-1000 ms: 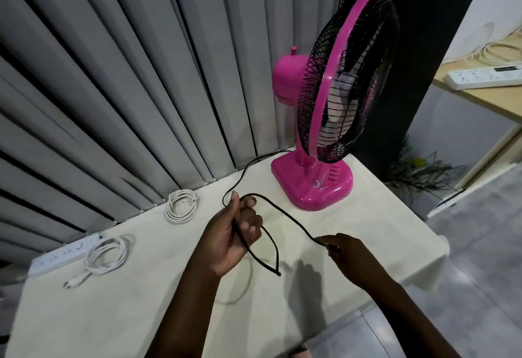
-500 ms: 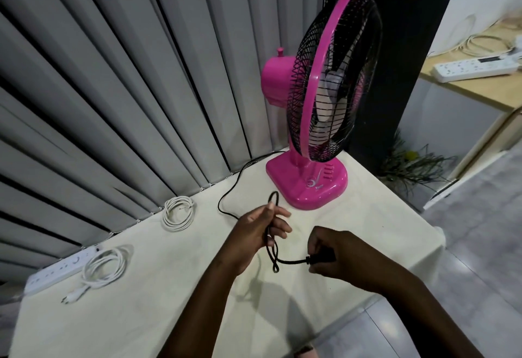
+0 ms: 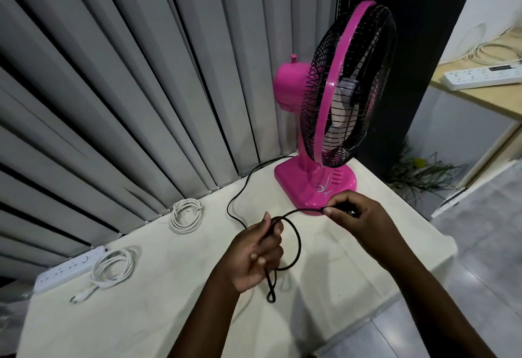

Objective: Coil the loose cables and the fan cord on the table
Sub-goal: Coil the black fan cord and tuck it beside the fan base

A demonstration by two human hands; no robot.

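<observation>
Now left hand [image 3: 255, 256] and right hand [image 3: 358, 216] hold looped fan cord [image 3: 296, 240]

Two bare forearms are showing, entering from six o'clock; no sleeves, watch or rings are visible. The left hand [image 3: 255, 256] and right hand [image 3: 358, 216] are showing short, unpainted fingernails.

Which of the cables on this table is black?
The fan cord, looped between the left hand and right hand. The two coiled cables are white.
</observation>
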